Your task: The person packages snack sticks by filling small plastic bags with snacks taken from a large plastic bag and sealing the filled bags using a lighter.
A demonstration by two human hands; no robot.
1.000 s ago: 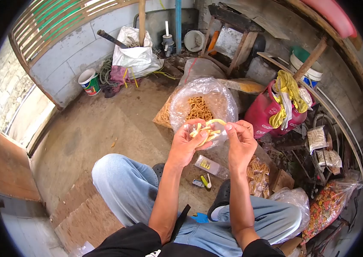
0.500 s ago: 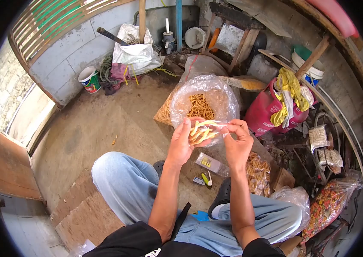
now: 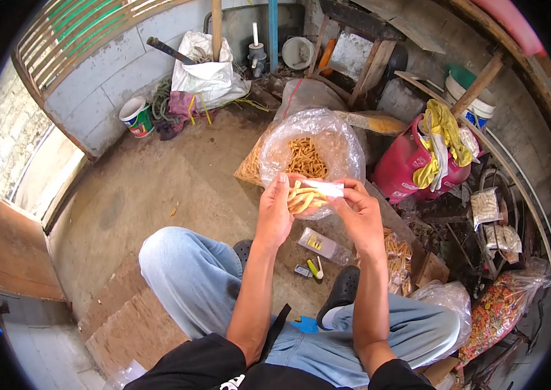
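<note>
While our L hand (image 3: 275, 216) holds a sm. clear bag (image 3: 328, 188) w/ yellow sticks (image 3: 302, 201), our R hand (image 3: 361, 220) pinches its flat end, nr big open sack (image 3: 347, 146).

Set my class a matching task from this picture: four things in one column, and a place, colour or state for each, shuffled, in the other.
Things
1. small clear bag
2. large open plastic bag
3. yellow cloth
4. jeans

Descriptions
A. draped over a pink cylinder
B. light blue
C. held by the left hand and right hand
D. contains brown sticks

Right pairs: 1-C, 2-D, 3-A, 4-B
</note>
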